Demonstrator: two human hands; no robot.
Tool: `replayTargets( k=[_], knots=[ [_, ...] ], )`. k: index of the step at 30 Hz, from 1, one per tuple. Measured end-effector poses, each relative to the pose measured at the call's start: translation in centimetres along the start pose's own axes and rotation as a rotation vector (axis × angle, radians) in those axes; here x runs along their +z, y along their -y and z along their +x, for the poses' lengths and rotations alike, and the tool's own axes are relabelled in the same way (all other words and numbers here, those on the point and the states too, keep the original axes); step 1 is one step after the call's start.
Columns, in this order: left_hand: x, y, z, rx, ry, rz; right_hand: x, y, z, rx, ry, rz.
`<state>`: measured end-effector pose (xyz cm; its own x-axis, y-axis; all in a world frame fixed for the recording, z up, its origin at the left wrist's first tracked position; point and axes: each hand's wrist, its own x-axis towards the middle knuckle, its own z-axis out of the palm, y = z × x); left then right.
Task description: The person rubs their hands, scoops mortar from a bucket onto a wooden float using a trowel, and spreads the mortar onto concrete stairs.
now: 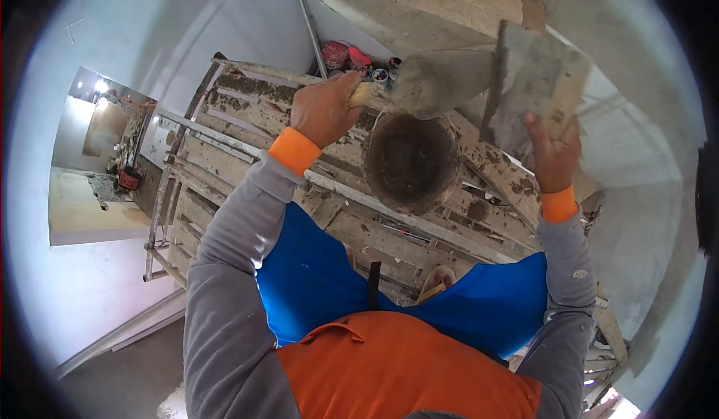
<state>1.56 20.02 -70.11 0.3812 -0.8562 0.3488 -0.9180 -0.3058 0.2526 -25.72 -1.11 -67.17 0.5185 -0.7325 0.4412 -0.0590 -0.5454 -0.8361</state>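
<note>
My left hand (323,110) is closed around the wooden handle of a pointed trowel (466,74). Its blade reaches right, above the bucket, with a lump of grey mortar (425,83) near the handle end. In my right hand (556,158) is a plastering float (524,82), a flat rectangular plate smeared with mortar and backed by a pale wooden grip. The trowel's tip comes close to the float's left edge; whether they touch I cannot tell. Below the trowel stands a round mortar bucket (372,157), its inside dark and wet-looking.
I am on a scaffold platform of mortar-spattered planks (352,232) with gaps between them. A metal scaffold frame (168,194) edges its left side. A partly plastered surface (449,0) rises ahead. Red items and small containers (380,76) sit behind the bucket. A doorway opening (97,172) is at left.
</note>
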Motion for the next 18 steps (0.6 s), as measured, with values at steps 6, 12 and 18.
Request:
replayTargets(
  k=[6, 12, 18],
  knots=[
    [0.9, 2.0, 0.6, -0.171, -0.022, -0.031, 0.8, -2.6, -2.2, -0.634, 0.577, -0.446],
    [0.6, 0.5, 0.5, -0.018, -0.041, 0.023, -1.4, 0.0, 1.2, 0.003, 0.021, -0.202],
    [2.4, 1.6, -0.9, -0.099, 0.166, 0.064, 1.4, 0.9, -2.1, -0.249, 0.627, -0.284]
  ],
)
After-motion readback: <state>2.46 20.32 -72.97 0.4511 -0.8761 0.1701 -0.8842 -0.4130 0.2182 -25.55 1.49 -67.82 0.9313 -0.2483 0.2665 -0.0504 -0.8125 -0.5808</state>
